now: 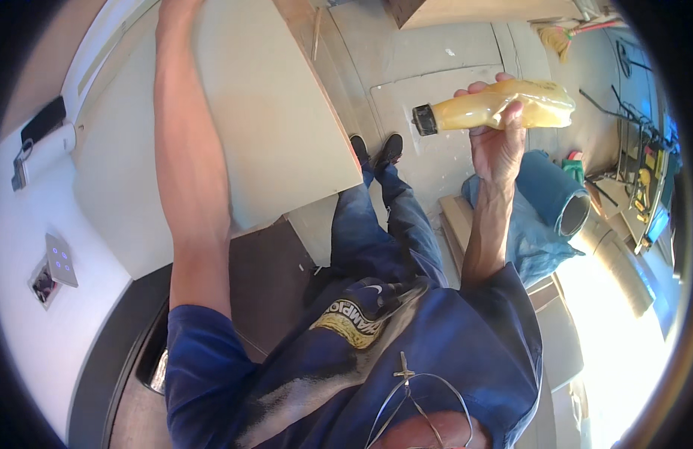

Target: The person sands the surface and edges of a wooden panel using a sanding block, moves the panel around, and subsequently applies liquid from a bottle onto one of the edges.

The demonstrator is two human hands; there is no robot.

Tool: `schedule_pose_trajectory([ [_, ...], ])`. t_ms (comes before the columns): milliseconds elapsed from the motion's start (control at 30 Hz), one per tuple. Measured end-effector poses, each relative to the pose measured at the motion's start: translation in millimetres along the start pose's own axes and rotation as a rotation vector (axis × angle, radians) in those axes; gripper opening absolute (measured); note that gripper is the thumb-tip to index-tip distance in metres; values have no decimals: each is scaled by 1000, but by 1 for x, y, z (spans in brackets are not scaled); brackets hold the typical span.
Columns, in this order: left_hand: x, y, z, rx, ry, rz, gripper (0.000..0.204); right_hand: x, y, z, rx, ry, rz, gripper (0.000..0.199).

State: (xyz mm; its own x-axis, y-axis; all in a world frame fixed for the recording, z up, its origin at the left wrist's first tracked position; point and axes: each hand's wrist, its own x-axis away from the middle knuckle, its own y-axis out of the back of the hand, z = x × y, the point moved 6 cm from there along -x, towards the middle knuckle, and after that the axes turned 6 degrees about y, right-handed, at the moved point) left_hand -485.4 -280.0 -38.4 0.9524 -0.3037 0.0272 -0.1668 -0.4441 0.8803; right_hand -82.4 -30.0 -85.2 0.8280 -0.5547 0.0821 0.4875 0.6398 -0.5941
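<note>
My right hand [500, 142] is closed round a plastic bottle [466, 111] and holds it up, lying nearly level. The bottle has a black cap pointing left and pale yellow contents. Its wall looks dented near my fingers. My left forearm [193, 150] stretches forward over a large pale board [275, 97] with a straight right edge. The left hand itself is cut off by the top of the picture, so its fingers are hidden.
A rolled blue sheet [545, 191] lies to the right, beside tools and metal stands. A broom [562, 39] leans at the far right. On the left wall a switch plate [60, 260] hangs loose from an opened box [43, 284]. My shoes [390, 150] stand on the floor.
</note>
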Motion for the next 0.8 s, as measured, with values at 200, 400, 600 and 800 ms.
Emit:
schedule_pose_trajectory([
  [200,23,3,-19,-64,205,-36,52,0,-17,16,10,-29,113,60],
  [400,13,-1,-14,-103,200,-21,52,11,-26,-6,-41,-54,108,53],
  [600,3,-8,-4,-68,50,-48,49,30,-31,-56,-60,-150,23,54],
  [800,19,3,-17,-8,143,-54,49,56,-21,-66,-59,-192,45,59],
])
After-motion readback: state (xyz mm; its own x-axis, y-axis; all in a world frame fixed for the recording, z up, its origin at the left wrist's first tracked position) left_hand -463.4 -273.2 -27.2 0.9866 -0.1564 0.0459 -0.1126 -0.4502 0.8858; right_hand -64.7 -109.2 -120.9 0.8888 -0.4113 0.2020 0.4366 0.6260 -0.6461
